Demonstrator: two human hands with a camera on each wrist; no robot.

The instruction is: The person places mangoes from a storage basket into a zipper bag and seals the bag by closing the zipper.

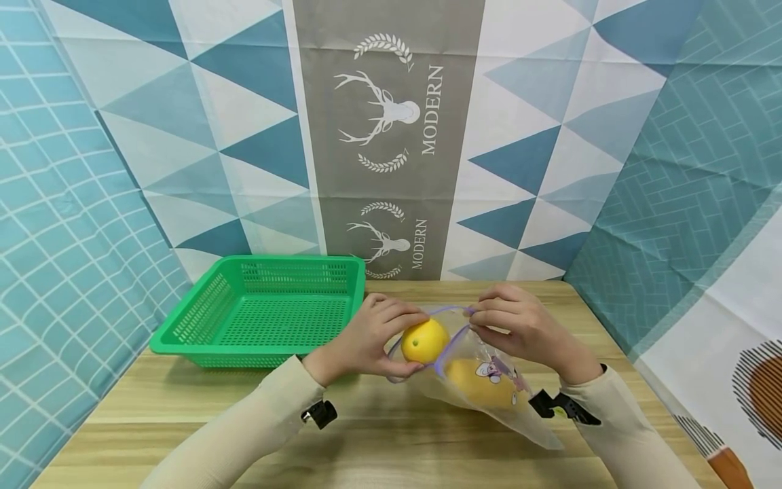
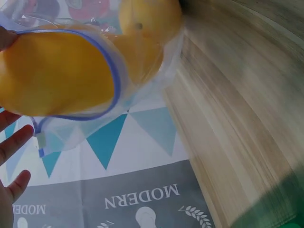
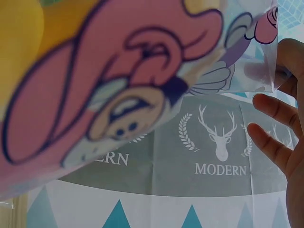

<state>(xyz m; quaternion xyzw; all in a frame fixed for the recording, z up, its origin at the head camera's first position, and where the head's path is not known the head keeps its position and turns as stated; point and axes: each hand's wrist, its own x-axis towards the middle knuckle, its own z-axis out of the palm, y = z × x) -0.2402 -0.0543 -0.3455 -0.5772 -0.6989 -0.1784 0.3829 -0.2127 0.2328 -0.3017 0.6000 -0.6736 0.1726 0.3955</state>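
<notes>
A round yellow-orange citrus fruit [image 1: 424, 341] is gripped by my left hand [image 1: 374, 336], fingers over its top and thumb beneath. It sits in the mouth of a clear zip bag [image 1: 519, 426] with a purple-blue zip edge and cartoon print. My right hand [image 1: 519, 326] pinches the bag's rim at the right of the opening. More such fruit [image 2: 149, 19] lies inside the bag, seen through the plastic. A zip slider [image 2: 40, 141] hangs at the bag's edge in the left wrist view. In the right wrist view the printed plastic [image 3: 128, 85] hides much of the bag's contents.
A green perforated basket [image 1: 281, 319] stands at the back left of the wooden table [image 1: 366, 435], with no fruit visible in it. Patterned cloth walls [image 1: 391, 136] enclose the table at the back and both sides. Each wrist wears a dark strap.
</notes>
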